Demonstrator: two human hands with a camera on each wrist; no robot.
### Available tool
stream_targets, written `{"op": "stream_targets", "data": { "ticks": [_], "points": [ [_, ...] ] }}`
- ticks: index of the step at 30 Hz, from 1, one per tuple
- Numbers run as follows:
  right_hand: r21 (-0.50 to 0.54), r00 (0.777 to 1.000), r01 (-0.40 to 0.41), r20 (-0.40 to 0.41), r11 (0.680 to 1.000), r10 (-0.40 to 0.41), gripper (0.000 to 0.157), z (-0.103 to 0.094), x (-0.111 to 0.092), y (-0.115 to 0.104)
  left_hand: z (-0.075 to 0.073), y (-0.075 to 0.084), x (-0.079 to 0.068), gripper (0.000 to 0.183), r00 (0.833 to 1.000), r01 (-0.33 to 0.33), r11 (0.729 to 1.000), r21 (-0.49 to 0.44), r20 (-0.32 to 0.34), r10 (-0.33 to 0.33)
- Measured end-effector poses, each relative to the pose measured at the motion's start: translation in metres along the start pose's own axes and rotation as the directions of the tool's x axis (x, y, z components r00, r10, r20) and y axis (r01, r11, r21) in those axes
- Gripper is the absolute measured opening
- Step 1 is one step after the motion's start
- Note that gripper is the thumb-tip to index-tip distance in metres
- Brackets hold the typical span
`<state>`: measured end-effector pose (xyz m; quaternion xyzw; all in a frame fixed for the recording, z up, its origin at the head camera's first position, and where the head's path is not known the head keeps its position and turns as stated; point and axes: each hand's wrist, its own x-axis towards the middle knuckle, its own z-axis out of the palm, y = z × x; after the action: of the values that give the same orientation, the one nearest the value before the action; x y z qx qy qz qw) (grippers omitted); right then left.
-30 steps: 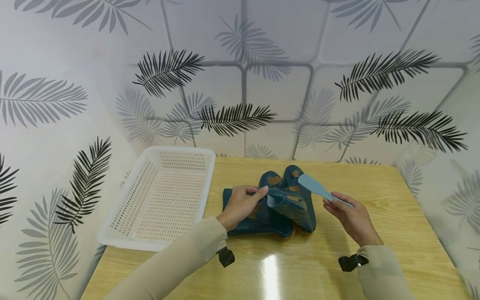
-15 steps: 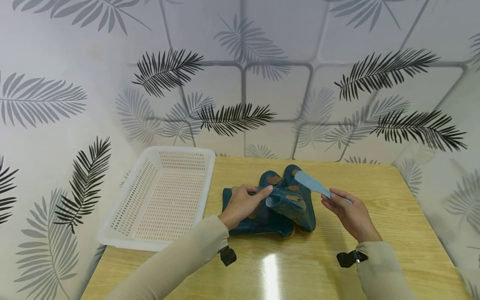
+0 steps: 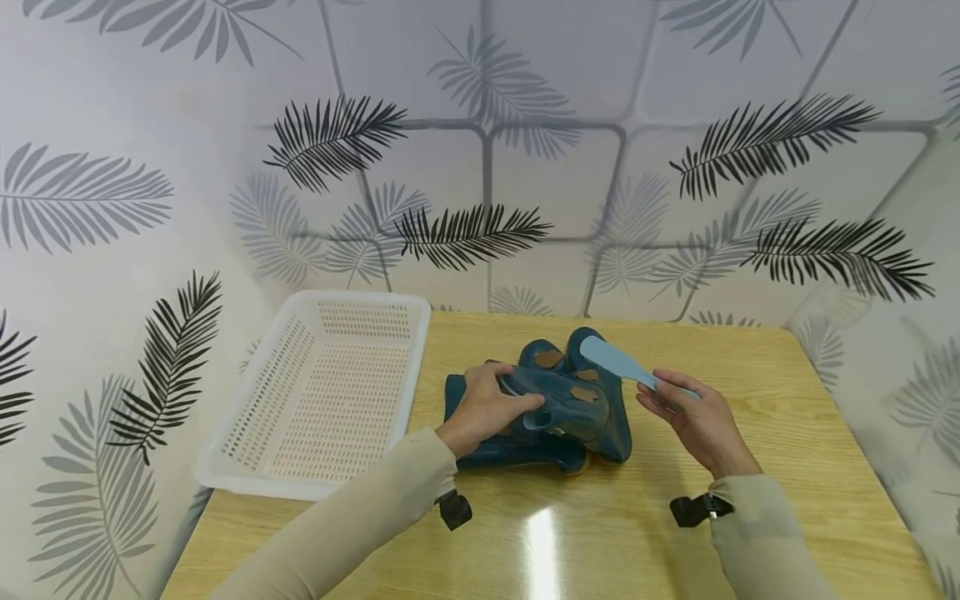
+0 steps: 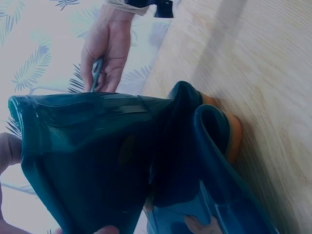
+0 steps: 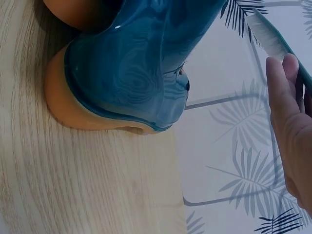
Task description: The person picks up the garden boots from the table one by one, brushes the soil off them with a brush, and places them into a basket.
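Observation:
Two teal rubber boots with brown patches lie together on the wooden table. My left hand (image 3: 483, 408) grips the shaft of the upper boot (image 3: 562, 387) near its opening, fingers over the rim and thumb on the near side. In the left wrist view this shaft (image 4: 92, 131) is raised, its open end toward the hand. The other boot (image 3: 517, 457) lies partly beneath it. In my right hand (image 3: 701, 425) I hold a light-blue brush (image 3: 618, 358) by its handle, its head over the boot toes. White bristles (image 5: 268, 36) show in the right wrist view.
A white perforated plastic basket (image 3: 420, 358) stands left of the boots, with nothing visible in it. The table (image 3: 787, 433) extends to the right of the right hand. A leaf-patterned wall (image 3: 555, 183) rises along its far edge.
My right hand has shifted slightly left with the brush. The left hand has changed its hold on the boot shaft, and the shaft has turned a little.

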<state>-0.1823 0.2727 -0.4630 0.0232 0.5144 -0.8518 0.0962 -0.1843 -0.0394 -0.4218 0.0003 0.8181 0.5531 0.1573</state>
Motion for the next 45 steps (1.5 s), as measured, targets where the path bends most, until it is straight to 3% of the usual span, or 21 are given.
{"op": "stream_targets", "data": {
  "ticks": [8, 13, 22, 33, 45],
  "points": [
    [0.037, 0.998, 0.020, 0.054, 0.999, -0.022, 0.020, 0.005, 0.003, -0.003, -0.004, -0.008, 0.002, 0.070, 0.996, -0.084, 0.996, -0.008, 0.030, 0.084],
    [0.033, 0.997, 0.016, 0.075, 0.999, -0.018, 0.022, 0.007, 0.004, -0.004, -0.004, -0.013, 0.002, 0.066, 0.991, -0.135, 0.991, -0.013, 0.006, 0.135],
    [0.019, 0.990, 0.009, 0.139, 1.000, -0.012, 0.023, 0.009, 0.003, -0.003, -0.007, -0.023, 0.004, 0.069, 0.983, -0.182, 0.973, -0.142, -0.001, 0.184],
    [-0.176, 0.978, -0.036, 0.196, 0.984, 0.071, 0.021, 0.013, 0.004, 0.004, -0.009, -0.028, 0.004, 0.071, 0.972, -0.236, 0.971, -0.036, -0.002, 0.236],
    [-0.368, 0.990, -0.064, 0.097, 0.928, 0.107, 0.013, 0.010, 0.005, 0.011, -0.007, -0.031, 0.004, 0.074, 0.970, -0.243, 0.969, -0.032, -0.015, 0.243]
  ]
}}
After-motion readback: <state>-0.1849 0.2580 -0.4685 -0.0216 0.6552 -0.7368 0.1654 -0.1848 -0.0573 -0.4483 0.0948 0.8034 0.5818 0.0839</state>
